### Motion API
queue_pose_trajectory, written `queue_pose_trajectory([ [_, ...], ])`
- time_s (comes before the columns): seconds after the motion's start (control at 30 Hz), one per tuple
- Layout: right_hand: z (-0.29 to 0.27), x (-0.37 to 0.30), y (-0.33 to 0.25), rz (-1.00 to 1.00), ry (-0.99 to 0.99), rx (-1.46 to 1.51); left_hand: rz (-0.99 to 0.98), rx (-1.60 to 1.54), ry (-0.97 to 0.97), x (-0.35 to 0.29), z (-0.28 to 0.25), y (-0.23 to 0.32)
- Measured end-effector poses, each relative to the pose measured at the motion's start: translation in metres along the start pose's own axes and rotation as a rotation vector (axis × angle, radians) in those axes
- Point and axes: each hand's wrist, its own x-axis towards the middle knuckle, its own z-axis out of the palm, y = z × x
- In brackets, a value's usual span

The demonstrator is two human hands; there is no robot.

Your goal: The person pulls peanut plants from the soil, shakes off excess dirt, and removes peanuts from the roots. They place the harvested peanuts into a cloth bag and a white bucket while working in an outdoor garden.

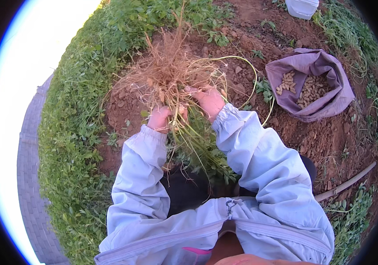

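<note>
A bunch of uprooted peanut plants (pixel 178 73) is held upside down in front of me, its tangled brown roots spread upward and its green stems and leaves hanging toward my lap. My left hand (pixel 160 119) is closed round the stems just below the roots. On the other side of the bunch, my right hand (pixel 210 102) is closed at the root base, its thumb lying across the roots and its other fingers partly hidden. A few pale pods show among the stems between the hands.
An open purple-grey sack (pixel 303 112) with peanuts (pixel 315 90) in it stands on the reddish soil to the right. A white plastic container (pixel 302 8) is at the far right. Green plants (pixel 74 145) grow along the left, and a stick-like pole (pixel 345 183) lies at the lower right.
</note>
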Motion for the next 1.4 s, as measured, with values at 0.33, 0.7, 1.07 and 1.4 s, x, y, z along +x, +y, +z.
queue_pose_trajectory([
  [0.33,-0.038,-0.013,-0.031,-0.066,-0.252,-0.744,0.128,-0.243,-0.188,0.012,-0.068,-0.003],
  [0.7,-0.008,0.02,0.003,0.02,-0.188,-0.345,-0.01,-0.109,-0.156,0.014,-0.015,0.0],
  [1.07,-0.023,0.031,-0.003,-0.038,-0.213,-0.493,0.029,-0.096,-0.273,0.015,-0.05,-0.008],
  [1.4,0.001,0.033,-0.063,-0.062,-0.211,-0.638,0.054,-0.197,-0.487,0.011,-0.058,-0.004],
])
